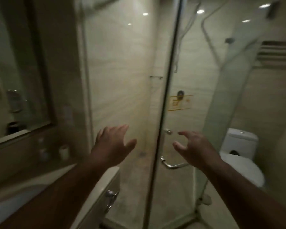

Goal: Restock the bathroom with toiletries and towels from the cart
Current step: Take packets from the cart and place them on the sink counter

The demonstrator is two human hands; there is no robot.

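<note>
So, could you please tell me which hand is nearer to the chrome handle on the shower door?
The right hand, hovering just above the chrome handle without gripping it. The left hand is farther off, left of the glass door.

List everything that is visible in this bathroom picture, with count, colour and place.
shower glass: one enclosure, clear, centre
door handle: one, chrome, low on the glass
sticker: one, yellow, on the glass, right of centre
toilet: one, white, right
mirror: one, dark frame, left wall
small containers: at least two, pale, blurred, on the counter below the mirror
cabinet knob: one, chrome, bottom centre-left
vent grille: one, dark slats, upper right
left hand: one, open, empty, left of the glass edge
right hand: one, fingers loosely bent, empty, above the handle
</note>
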